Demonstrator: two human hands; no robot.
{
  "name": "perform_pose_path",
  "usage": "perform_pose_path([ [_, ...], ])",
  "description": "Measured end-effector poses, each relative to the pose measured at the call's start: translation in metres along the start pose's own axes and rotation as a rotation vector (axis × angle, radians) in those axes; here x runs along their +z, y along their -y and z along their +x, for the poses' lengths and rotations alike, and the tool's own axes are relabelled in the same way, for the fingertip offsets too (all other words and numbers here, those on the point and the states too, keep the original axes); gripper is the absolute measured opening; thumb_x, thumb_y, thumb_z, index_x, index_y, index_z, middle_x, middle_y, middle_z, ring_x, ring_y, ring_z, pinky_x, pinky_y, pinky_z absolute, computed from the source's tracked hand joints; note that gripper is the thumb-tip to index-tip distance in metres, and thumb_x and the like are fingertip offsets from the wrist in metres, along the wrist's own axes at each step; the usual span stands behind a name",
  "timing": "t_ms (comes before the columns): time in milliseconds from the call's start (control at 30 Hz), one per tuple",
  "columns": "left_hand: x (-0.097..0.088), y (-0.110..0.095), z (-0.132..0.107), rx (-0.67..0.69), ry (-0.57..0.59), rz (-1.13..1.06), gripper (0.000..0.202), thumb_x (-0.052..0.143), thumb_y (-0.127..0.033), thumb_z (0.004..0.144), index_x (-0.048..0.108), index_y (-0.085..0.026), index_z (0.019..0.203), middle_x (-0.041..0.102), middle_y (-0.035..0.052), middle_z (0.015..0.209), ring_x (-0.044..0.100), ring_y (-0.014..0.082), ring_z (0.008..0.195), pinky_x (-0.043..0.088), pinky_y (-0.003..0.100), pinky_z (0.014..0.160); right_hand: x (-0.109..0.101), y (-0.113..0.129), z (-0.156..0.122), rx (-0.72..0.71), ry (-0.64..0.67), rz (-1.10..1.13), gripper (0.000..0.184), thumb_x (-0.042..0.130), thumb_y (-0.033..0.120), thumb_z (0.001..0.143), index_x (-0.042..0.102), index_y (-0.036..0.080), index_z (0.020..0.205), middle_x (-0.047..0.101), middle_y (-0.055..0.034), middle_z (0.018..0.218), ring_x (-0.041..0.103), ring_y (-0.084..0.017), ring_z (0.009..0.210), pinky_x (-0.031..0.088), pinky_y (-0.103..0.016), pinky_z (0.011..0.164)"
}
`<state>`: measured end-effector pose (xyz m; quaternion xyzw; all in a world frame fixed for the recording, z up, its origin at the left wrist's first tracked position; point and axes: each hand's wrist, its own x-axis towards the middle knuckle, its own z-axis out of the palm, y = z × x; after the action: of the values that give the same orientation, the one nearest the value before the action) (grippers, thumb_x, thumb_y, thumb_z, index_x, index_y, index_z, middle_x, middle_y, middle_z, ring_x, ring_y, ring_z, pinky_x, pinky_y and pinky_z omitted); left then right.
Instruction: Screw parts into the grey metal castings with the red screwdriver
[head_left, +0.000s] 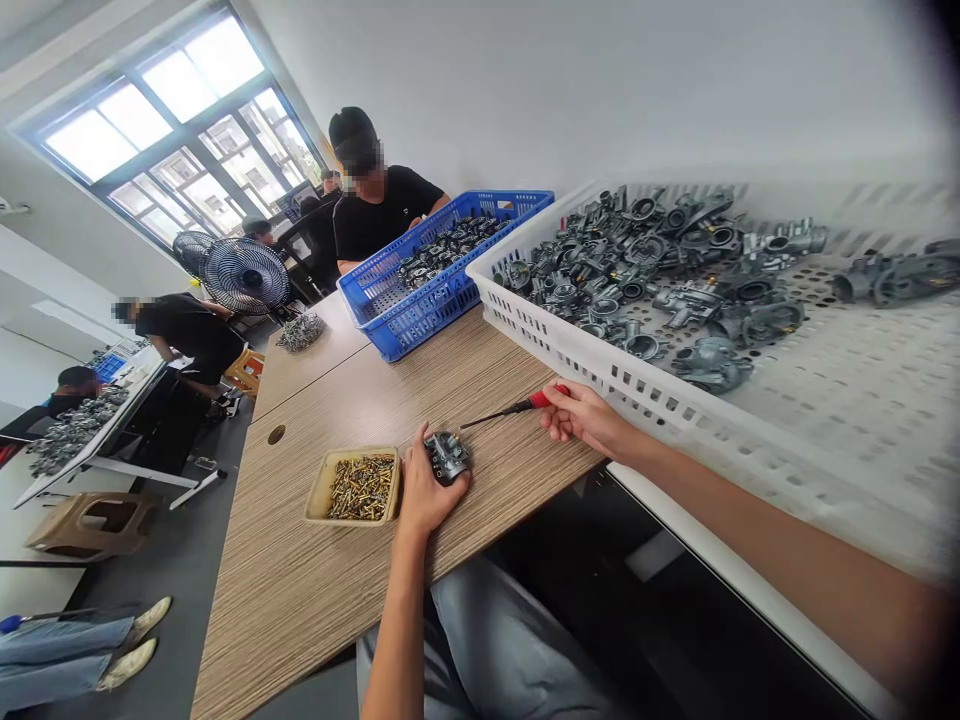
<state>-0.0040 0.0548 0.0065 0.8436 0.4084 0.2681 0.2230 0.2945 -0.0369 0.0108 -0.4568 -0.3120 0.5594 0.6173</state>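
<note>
My left hand is wrapped round a grey metal carburetor body on the wooden table. In my right hand is a screwdriver with a red and black handle. Its thin shaft points left, and the tip is at or very near the carburetor's upper right side; whether it touches I cannot tell. Just left of my left hand stands a yellowish plastic tub of small brass-coloured parts.
A white perforated crate holding many carburetor bodies stands to the right. Behind the table's middle sits a blue crate of similar parts. A metal pile lies at the far left edge. Several people work beyond, near a fan.
</note>
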Motion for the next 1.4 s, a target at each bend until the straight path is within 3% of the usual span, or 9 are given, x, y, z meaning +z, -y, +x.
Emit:
perform_pose_path([
  [133, -0.0018, 0.0010, -0.0006, -0.006, 0.000, -0.052, 0.076, 0.083, -0.031, 0.076, 0.045, -0.023, 0.142, 0.064, 0.0123, 0.132, 0.060, 0.0304, 0.126, 0.043, 0.051, 0.113, 0.0002, 0.0002, -0.0012, -0.003, -0.007, 0.003, 0.053, 0.081, 0.067, 0.080, 0.057, 0.021, 0.088, 0.070, -0.0022, 0.067, 0.061, -0.012, 0.053, 0.044, -0.022, 0.047],
  [300, -0.0042, -0.0001, 0.0000, -0.089, -0.063, -0.130, 0.068, 0.088, -0.038, 0.072, 0.054, -0.023, 0.129, 0.070, 0.0085, 0.119, 0.069, 0.0258, 0.109, 0.053, 0.042, 0.099, -0.0001, -0.0009, -0.0004, -0.013, -0.005, 0.001, 0.050, 0.079, 0.065, 0.083, 0.059, 0.021, 0.089, 0.069, -0.0026, 0.067, 0.061, -0.013, 0.053, 0.044, -0.023, 0.046],
  [400, -0.0050, -0.0001, -0.0009, -0.073, -0.113, -0.105, 0.066, 0.087, -0.039, 0.073, 0.058, -0.024, 0.130, 0.071, 0.0070, 0.114, 0.069, 0.0246, 0.105, 0.055, 0.039, 0.095, -0.0001, -0.0018, 0.0006, -0.012, -0.011, 0.005, 0.051, 0.081, 0.065, 0.081, 0.058, 0.021, 0.088, 0.069, -0.0022, 0.066, 0.061, -0.013, 0.053, 0.045, -0.023, 0.047],
  [567, -0.0039, 0.0021, -0.0027, -0.044, -0.160, -0.097, 0.069, 0.086, -0.040, 0.075, 0.058, -0.025, 0.136, 0.067, 0.0092, 0.124, 0.067, 0.0248, 0.108, 0.055, 0.040, 0.096, -0.0004, -0.0014, 0.0009, -0.007, -0.007, 0.010, 0.051, 0.081, 0.065, 0.081, 0.057, 0.021, 0.088, 0.069, -0.0020, 0.066, 0.061, -0.012, 0.053, 0.045, -0.022, 0.046],
  [767, -0.0049, -0.0002, -0.0023, -0.073, -0.186, -0.099, 0.062, 0.077, -0.045, 0.086, 0.057, -0.023, 0.140, 0.068, 0.0110, 0.126, 0.067, 0.0257, 0.108, 0.055, 0.040, 0.094, -0.0002, 0.0004, -0.0004, -0.004, 0.006, 0.012, 0.050, 0.081, 0.065, 0.082, 0.056, 0.021, 0.089, 0.070, -0.0022, 0.067, 0.062, -0.012, 0.054, 0.047, -0.022, 0.047],
  [933, -0.0056, -0.0008, 0.0006, 0.018, -0.150, -0.037, 0.056, 0.063, -0.047, 0.095, 0.053, -0.022, 0.145, 0.063, 0.0125, 0.137, 0.060, 0.0283, 0.127, 0.046, 0.046, 0.111, 0.0005, 0.0003, 0.0001, 0.003, -0.006, 0.002, 0.050, 0.081, 0.065, 0.082, 0.058, 0.021, 0.090, 0.070, -0.0019, 0.067, 0.062, -0.012, 0.054, 0.047, -0.021, 0.047],
  [1133, 0.0008, 0.0023, -0.0012, -0.070, -0.040, -0.043, 0.088, 0.073, -0.051, 0.088, 0.030, -0.020, 0.158, 0.062, 0.0151, 0.134, 0.059, 0.0300, 0.127, 0.045, 0.048, 0.111, 0.0006, 0.0006, -0.0002, 0.011, -0.021, -0.014, 0.047, 0.079, 0.062, 0.085, 0.058, 0.021, 0.090, 0.069, -0.0022, 0.068, 0.062, -0.012, 0.054, 0.045, -0.021, 0.047],
  [1267, 0.0029, 0.0026, -0.0024, 0.016, -0.002, 0.040, 0.090, 0.082, -0.048, 0.080, 0.037, -0.021, 0.153, 0.057, 0.0161, 0.144, 0.052, 0.0343, 0.134, 0.039, 0.053, 0.115, 0.0004, -0.0005, 0.0006, -0.003, -0.017, -0.003, 0.046, 0.079, 0.062, 0.085, 0.057, 0.021, 0.090, 0.069, -0.0023, 0.067, 0.061, -0.013, 0.054, 0.045, -0.023, 0.047],
  [1400, 0.0017, 0.0032, -0.0010, 0.065, 0.003, 0.048, 0.082, 0.081, -0.047, 0.083, 0.043, -0.022, 0.151, 0.059, 0.0153, 0.145, 0.053, 0.0352, 0.134, 0.039, 0.054, 0.114, 0.0006, -0.0018, 0.0014, -0.017, -0.018, -0.008, 0.046, 0.079, 0.063, 0.085, 0.057, 0.022, 0.089, 0.069, -0.0028, 0.067, 0.061, -0.014, 0.054, 0.044, -0.024, 0.047],
])
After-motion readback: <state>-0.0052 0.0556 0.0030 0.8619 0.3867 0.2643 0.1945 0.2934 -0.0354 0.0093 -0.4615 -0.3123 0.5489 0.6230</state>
